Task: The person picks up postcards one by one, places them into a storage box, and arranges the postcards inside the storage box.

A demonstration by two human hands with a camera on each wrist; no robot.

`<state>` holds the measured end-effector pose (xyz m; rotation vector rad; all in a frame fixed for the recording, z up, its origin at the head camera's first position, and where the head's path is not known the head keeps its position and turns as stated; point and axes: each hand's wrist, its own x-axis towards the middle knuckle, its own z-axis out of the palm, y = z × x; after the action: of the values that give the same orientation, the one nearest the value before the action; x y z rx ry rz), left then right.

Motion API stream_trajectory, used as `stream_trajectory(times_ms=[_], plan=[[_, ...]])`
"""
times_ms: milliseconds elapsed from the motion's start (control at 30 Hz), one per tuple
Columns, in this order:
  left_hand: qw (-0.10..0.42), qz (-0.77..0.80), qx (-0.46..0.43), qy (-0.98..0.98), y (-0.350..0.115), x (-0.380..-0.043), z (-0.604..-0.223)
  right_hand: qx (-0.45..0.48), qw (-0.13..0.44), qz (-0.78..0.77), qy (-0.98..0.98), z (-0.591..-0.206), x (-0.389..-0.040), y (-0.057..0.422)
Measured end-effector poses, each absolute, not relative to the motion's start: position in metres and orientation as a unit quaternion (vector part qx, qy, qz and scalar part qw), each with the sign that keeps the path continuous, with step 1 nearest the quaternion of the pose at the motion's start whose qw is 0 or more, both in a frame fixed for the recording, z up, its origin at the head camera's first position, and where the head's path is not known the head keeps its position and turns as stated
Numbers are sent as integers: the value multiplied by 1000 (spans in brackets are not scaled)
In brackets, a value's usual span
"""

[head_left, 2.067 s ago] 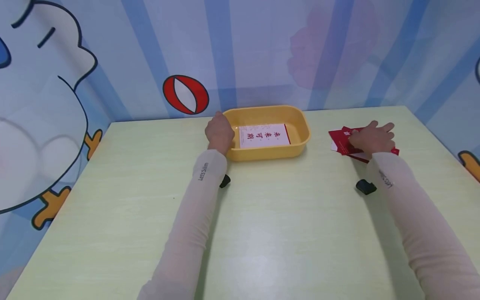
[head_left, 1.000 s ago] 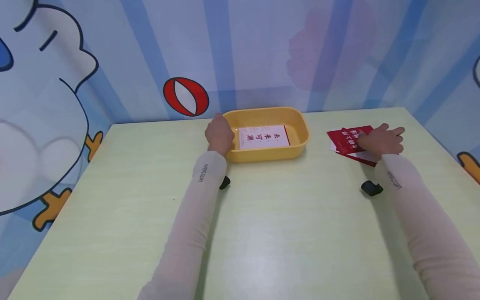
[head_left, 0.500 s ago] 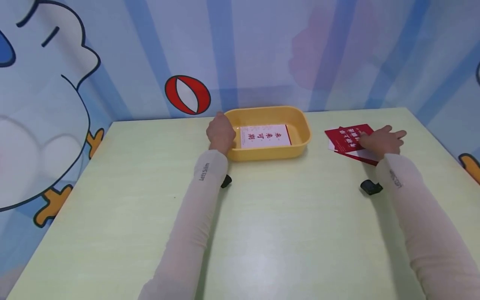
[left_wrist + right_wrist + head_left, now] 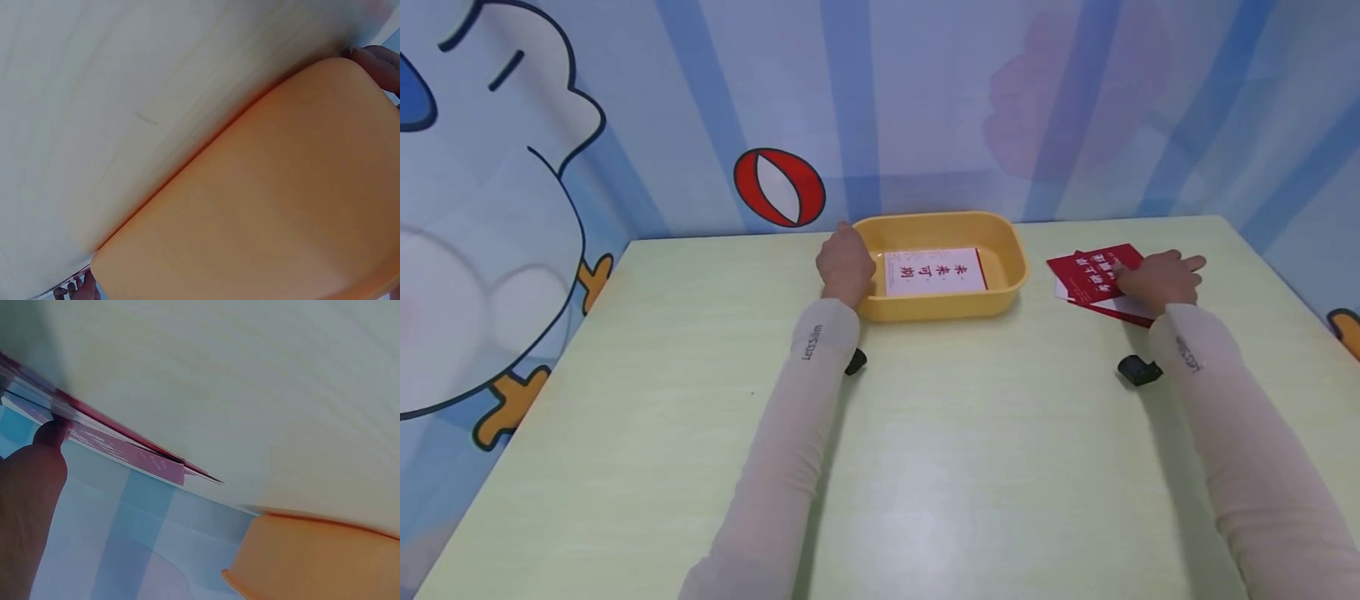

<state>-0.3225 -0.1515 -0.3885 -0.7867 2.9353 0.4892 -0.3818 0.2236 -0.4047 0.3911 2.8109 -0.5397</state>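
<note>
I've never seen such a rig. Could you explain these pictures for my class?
There is no machine here, just a person. The wide pictures come from the head, looking forward and down; the two close ones come from the wrists. On the pale, smooth tabletop are a yellow, rounded rectangular, plastic-looking tray and, to its right, overlapping flat red-and-white cards. Inside the tray lies a rectangular white card with red characters. The bare left hand grips the tray's left end; the bare right hand touches those cards.
</note>
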Motion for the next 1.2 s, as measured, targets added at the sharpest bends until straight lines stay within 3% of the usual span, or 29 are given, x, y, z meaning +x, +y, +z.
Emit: stream_trajectory(times_ms=[1200], plan=[[31,163,-255,953,-150,-322,-388,115,83,-229,963,-408,-383,228]])
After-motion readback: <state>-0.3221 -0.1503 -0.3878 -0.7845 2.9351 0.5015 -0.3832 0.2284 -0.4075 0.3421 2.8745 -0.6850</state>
